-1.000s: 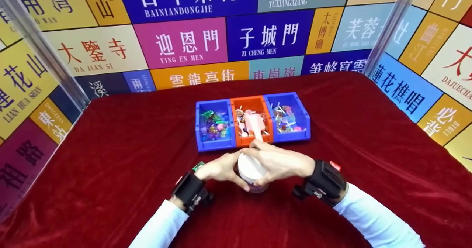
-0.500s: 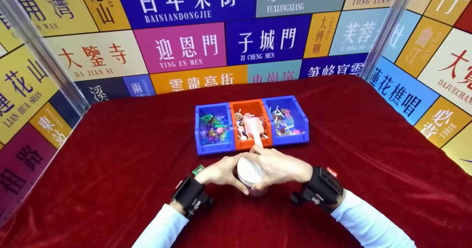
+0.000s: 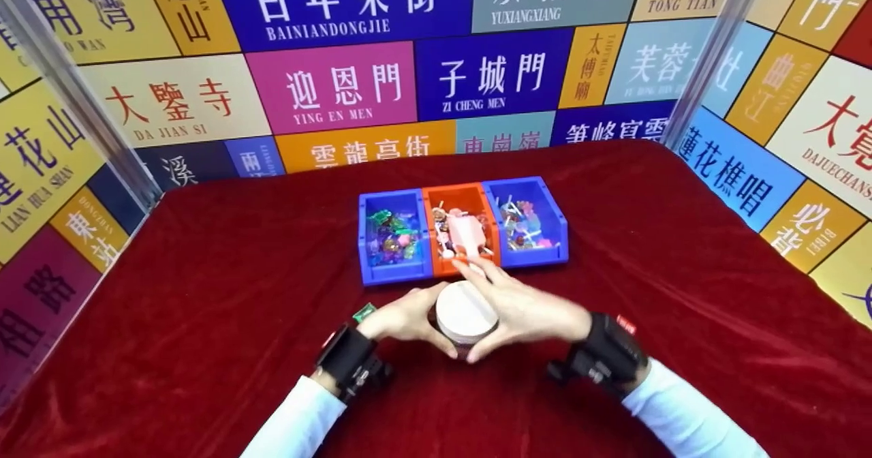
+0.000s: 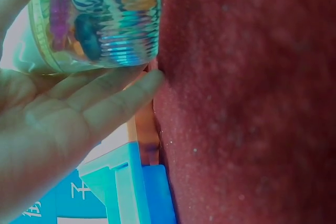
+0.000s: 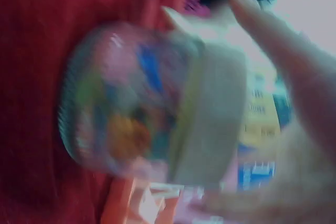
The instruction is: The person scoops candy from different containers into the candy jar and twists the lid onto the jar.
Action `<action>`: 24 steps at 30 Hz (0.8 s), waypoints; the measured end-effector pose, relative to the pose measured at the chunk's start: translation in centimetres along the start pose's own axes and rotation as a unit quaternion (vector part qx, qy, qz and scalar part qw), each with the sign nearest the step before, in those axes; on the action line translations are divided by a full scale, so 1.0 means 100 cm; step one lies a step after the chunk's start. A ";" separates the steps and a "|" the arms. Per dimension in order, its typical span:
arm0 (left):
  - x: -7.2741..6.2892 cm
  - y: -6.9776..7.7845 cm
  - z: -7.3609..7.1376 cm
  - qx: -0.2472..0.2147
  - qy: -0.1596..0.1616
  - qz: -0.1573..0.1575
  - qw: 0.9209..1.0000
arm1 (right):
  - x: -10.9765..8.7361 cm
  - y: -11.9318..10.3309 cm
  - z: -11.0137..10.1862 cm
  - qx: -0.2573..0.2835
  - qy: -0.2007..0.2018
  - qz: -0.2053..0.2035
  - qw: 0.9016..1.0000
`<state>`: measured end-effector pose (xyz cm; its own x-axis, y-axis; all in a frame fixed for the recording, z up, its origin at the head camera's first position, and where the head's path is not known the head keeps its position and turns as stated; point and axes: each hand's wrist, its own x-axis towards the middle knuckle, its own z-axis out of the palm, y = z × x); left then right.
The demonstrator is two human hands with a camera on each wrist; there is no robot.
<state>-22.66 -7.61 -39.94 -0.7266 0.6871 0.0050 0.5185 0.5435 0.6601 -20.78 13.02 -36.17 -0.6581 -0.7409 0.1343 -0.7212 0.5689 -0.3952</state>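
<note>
A clear ribbed jar [image 5: 121,103] with colourful pieces inside stands on the red cloth, topped by a white lid [image 3: 466,311]. My left hand [image 3: 409,318] holds the jar from the left; in the left wrist view its fingers [image 4: 118,106] lie along the jar's side. Around the right of the lid, my right hand [image 3: 535,311] is spread, fingers fairly straight. The right wrist view, blurred, has a gap between the lid and the thumb side of that hand. Just beyond the hands, a pink scoop [image 3: 468,232] lies in the orange bin [image 3: 455,267].
Two blue bins flank the orange one: the left bin [image 3: 396,273] has colourful small pieces, the right bin [image 3: 538,255] holds candies with white sticks. Red cloth [image 3: 238,294] covers the table. Walls with coloured sign panels [image 3: 334,83] stand behind and at both sides.
My right hand's fingers have loosened and spread away from the lid, so more of its white top shows. My left hand stays at the jar.
</note>
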 end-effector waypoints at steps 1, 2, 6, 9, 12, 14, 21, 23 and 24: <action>0.000 0.000 0.000 -0.002 0.002 -0.001 1.000 | 0.001 0.005 -0.004 0.021 -0.019 -0.019 0.999; -0.001 0.000 0.000 -0.003 0.004 -0.001 1.000 | 0.003 0.010 -0.008 0.043 -0.037 -0.036 0.998; -0.001 -0.001 0.002 -0.004 0.008 0.001 1.000 | 0.010 0.024 -0.016 0.101 -0.096 -0.085 0.987; -0.001 -0.001 0.002 -0.008 0.005 0.005 1.000 | 0.013 0.029 -0.016 0.113 -0.120 -0.103 0.981; 0.000 0.000 0.003 -0.015 0.003 0.005 1.000 | 0.015 0.030 -0.014 0.110 -0.123 -0.113 0.980; -0.001 0.000 0.002 -0.021 0.003 0.002 1.000 | 0.017 0.029 -0.013 0.100 -0.118 -0.120 0.981; -0.001 0.001 0.002 -0.014 0.005 -0.003 1.000 | 0.011 0.016 -0.007 0.014 -0.062 -0.070 0.996; -0.001 0.001 0.001 -0.014 0.005 -0.002 1.000 | 0.008 0.011 -0.004 -0.005 -0.040 -0.041 0.998; -0.001 0.001 0.001 -0.015 0.006 -0.002 1.000 | 0.006 0.008 -0.002 -0.014 -0.026 -0.028 0.999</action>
<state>-22.48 -7.57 -39.92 -0.7336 0.6795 0.0106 0.5024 0.5316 0.6819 -21.84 13.09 -36.19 -0.6058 -0.7883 0.1082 -0.7623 0.5361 -0.3625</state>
